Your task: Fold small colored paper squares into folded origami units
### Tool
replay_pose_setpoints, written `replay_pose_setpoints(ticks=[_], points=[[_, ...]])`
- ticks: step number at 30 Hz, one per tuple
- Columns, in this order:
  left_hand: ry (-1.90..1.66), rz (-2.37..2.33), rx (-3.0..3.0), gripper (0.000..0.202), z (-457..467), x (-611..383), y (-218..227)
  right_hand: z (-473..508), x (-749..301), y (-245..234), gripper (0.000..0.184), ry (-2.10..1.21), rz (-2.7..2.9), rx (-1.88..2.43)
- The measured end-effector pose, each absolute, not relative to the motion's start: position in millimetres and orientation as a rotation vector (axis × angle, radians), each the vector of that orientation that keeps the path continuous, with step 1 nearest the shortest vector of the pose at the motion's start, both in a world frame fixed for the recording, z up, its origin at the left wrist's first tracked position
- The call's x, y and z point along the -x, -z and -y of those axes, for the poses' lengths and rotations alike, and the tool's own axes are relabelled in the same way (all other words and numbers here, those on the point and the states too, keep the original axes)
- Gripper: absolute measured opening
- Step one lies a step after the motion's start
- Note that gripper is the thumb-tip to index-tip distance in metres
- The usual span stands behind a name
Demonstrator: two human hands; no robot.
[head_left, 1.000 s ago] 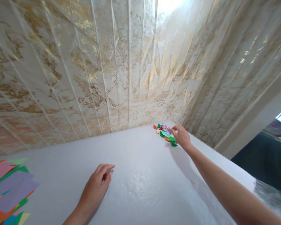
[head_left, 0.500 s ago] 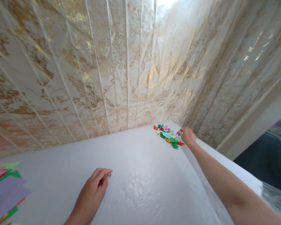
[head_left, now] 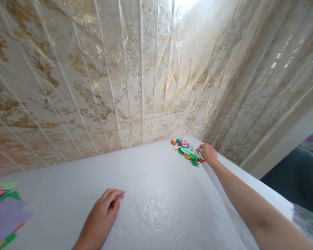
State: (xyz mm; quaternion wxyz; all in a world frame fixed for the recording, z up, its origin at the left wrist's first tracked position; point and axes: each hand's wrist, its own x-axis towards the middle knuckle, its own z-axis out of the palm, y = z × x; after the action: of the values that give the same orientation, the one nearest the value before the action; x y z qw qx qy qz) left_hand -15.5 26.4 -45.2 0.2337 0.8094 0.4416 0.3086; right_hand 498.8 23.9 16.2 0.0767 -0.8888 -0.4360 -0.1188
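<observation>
My right hand (head_left: 208, 152) is stretched out to the far right corner of the white table (head_left: 151, 180). Its fingers are pinched at a small purple folded paper piece (head_left: 197, 150), at the right end of a cluster of folded paper pieces. In that cluster lie a green folded piece (head_left: 194, 161), a light blue one (head_left: 185, 151), an orange one (head_left: 173, 142) and several more. My left hand (head_left: 103, 213) rests on the table at the front, thumb and forefinger apart, with nothing in it.
A fanned pile of coloured paper sheets (head_left: 7, 211) lies at the left edge. Behind the table hangs a shiny, gold-patterned curtain (head_left: 130, 86). Clear crumpled plastic (head_left: 307, 222) and a dark surface (head_left: 294, 180) are beyond the table's right edge.
My right hand has shifted slightly left and down, bringing the purple folded paper lower among the others. My left hand has hardly moved.
</observation>
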Motion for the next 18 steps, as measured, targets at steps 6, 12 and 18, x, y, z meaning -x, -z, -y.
replay_pose_setpoints(ticks=[6, 12, 18], points=[[-0.866, -1.204, -2.219, 0.028, -26.2, 15.5, 46.0, -25.1, -502.6, -14.1, 0.029, 0.321, 1.306, 2.675], [-0.849, -1.202, -2.224, 0.029, -27.5, 15.9, 48.4, -22.9, -506.2, -15.9, 0.033, 0.324, 1.286, 2.676], [-0.826, -1.2, -2.231, 0.031, -27.6, 16.4, 46.1, -15.9, -510.4, -20.9, 0.034, 0.32, 1.243, 2.677]])
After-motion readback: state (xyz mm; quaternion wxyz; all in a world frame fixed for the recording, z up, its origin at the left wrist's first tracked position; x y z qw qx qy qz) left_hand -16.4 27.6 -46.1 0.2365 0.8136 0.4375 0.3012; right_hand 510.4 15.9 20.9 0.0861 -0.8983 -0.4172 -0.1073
